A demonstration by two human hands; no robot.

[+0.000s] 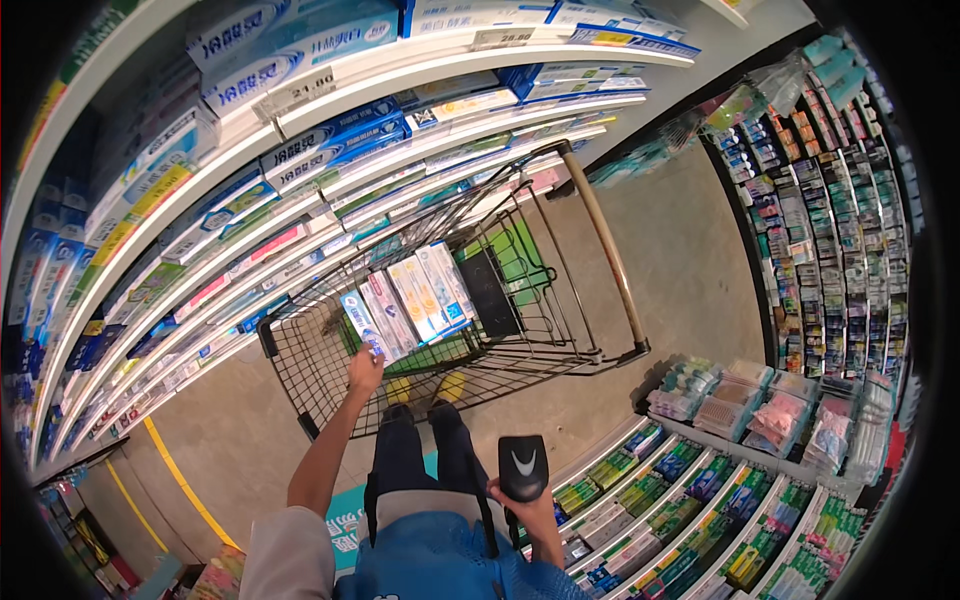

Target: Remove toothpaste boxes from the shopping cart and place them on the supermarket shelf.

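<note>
A wire shopping cart [450,300] stands before me, its handle to the right. Several toothpaste boxes [420,296] lie side by side in it, white with blue, orange and red print. My left hand [366,371] is at the near end of the leftmost box, a light blue and white toothpaste box [358,319], with the fingertips on it; whether they grip it is unclear. In my right hand [525,504] is a black handheld device [523,466] with a pale curved mark, held upright near my waist.
Shelves [480,56] of boxed toothpaste curve along the left and top. Toothbrush shelves [675,517] stand at the lower right, with bagged goods [776,412] at their end. A rack of small packs [817,225] rises at the far right. Yellow lines [176,465] mark the floor.
</note>
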